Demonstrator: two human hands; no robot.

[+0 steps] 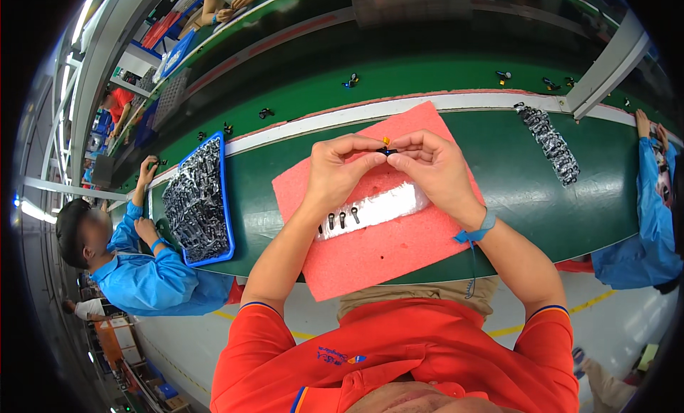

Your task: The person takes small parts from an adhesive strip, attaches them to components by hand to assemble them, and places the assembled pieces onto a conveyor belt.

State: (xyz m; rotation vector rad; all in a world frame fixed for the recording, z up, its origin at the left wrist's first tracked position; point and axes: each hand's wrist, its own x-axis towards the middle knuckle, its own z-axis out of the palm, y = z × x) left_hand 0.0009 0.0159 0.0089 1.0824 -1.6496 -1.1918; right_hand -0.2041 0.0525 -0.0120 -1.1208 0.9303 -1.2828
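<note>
Black yellow-tipped part, pinched by left hand and right hand, partly covered, exact shape unclear

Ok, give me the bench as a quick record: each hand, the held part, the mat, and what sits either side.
Left hand: fingertips at the part
Right hand: fingertips at the same part
Part: small, dark, with a yellow bit on top; detail too small to tell
Mat: pink, on the green bench, under both hands
On mat: whitish strip, small black pieces at its left end
Left of mat: blue bin full of dark items
Right of mat: cluster of dark items
Right wrist: blue band
</note>
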